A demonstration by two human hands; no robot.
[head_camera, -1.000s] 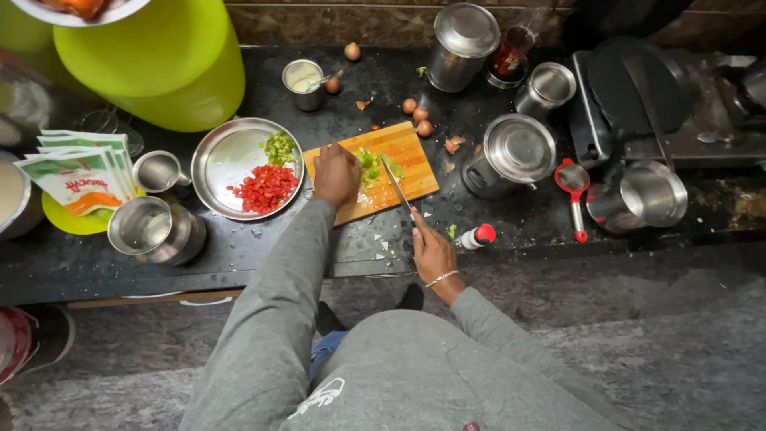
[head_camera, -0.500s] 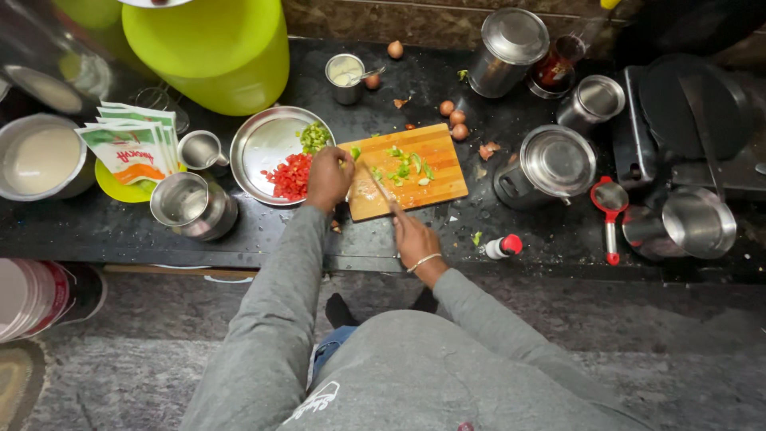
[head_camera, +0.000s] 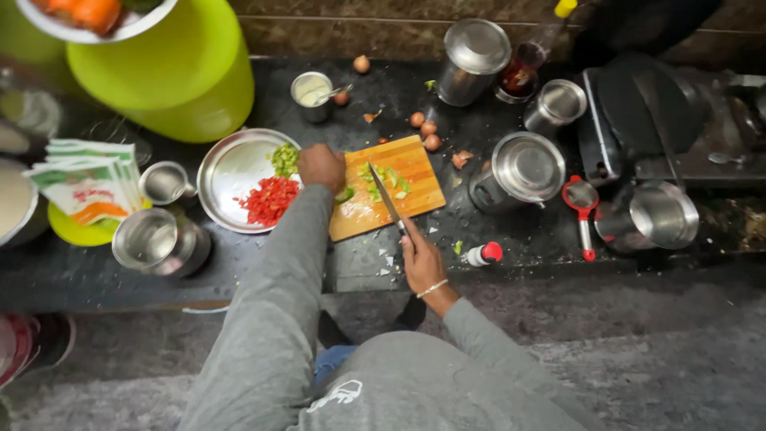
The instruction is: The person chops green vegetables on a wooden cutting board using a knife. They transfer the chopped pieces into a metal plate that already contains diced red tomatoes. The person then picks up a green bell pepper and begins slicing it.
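Dim overhead light, steel glare, blurred edges

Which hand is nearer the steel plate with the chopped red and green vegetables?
Left. The left hand sits at the steel plate's right rim, beside the chopped green pieces. The right hand is well off to the right, below the cutting board, gripping the knife.
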